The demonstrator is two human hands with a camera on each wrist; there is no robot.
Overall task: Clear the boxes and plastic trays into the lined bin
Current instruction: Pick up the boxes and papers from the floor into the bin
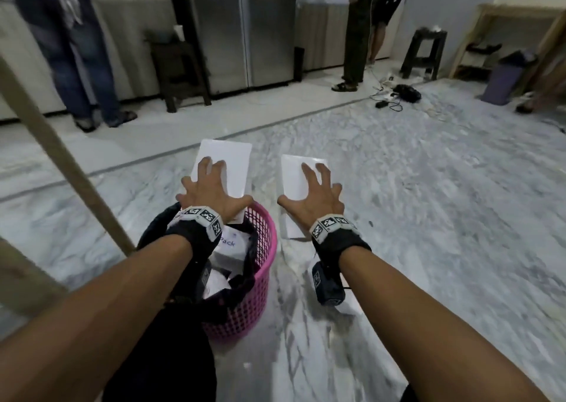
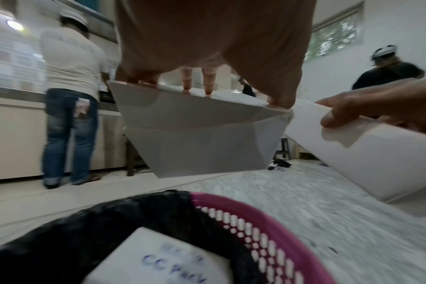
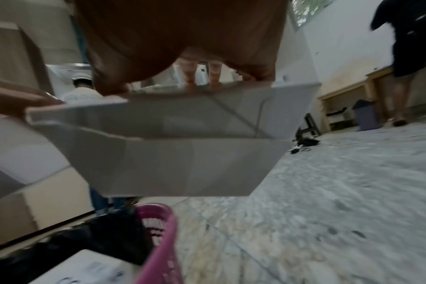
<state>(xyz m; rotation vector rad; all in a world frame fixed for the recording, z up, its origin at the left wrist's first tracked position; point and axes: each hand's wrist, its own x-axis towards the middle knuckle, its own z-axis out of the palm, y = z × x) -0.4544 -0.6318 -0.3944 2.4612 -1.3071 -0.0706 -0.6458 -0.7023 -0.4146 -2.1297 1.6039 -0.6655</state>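
Note:
I hold two white boxes in the air over the marble floor. My left hand (image 1: 214, 187) grips the left white box (image 1: 234, 162) from above, fingers spread and thumb hooked over its edge; its near end hangs over the bin. My right hand (image 1: 309, 190) grips the right white box (image 1: 291, 176) the same way, to the right of the bin. The pink mesh bin (image 1: 263, 279) with a black liner (image 1: 147, 236) stands below my left wrist and holds white boxes (image 1: 228, 248) with blue print. From the left wrist the left box (image 2: 202, 142) shows above the bin's rim (image 2: 255, 221).
A slanted wooden post (image 1: 61, 156) stands at the left. People stand at the counter (image 1: 85, 64) and by the steel fridge (image 1: 355, 34). Dark stools (image 1: 177, 71) (image 1: 424, 52), cables (image 1: 395, 95), a purple bin (image 1: 505, 80) and a wooden shelf (image 1: 514, 34) line the far side.

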